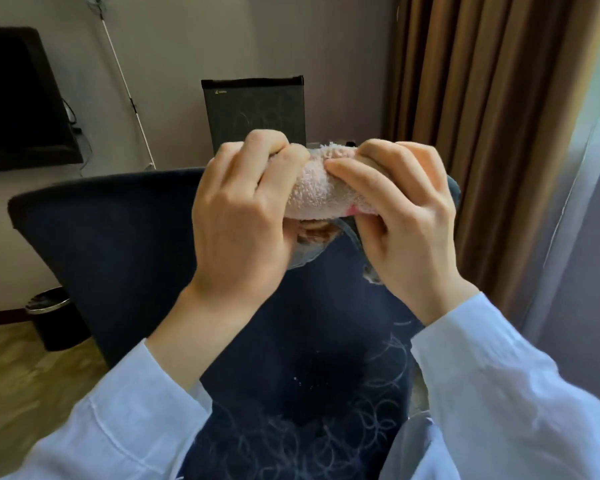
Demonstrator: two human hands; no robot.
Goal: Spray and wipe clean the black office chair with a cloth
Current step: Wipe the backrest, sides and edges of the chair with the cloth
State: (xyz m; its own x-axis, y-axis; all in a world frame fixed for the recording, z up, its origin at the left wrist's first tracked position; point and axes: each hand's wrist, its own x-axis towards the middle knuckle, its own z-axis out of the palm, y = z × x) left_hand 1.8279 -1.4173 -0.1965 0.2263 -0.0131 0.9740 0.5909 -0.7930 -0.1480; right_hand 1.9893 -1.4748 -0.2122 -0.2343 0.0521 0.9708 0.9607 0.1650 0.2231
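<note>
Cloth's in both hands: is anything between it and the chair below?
Nothing visible. The cloth is bunched between the left hand and right hand above the black office chair, with no object between them. Loose hairs and white specks lie on the chair itself.

a furnished room, by its look a hotel room or home office: a black flat-screen television (18,98) hangs on the pale wall (174,46) far left of the left grip (243,220). brown floor-length curtains (482,133) and a sheer drape (568,244) cover a bright window right of the right grip (406,230). a black office chair (118,254) stands below both grips, and a dark waste bin (54,320) sits on the wooden floor (21,375) to their lower left.
</note>
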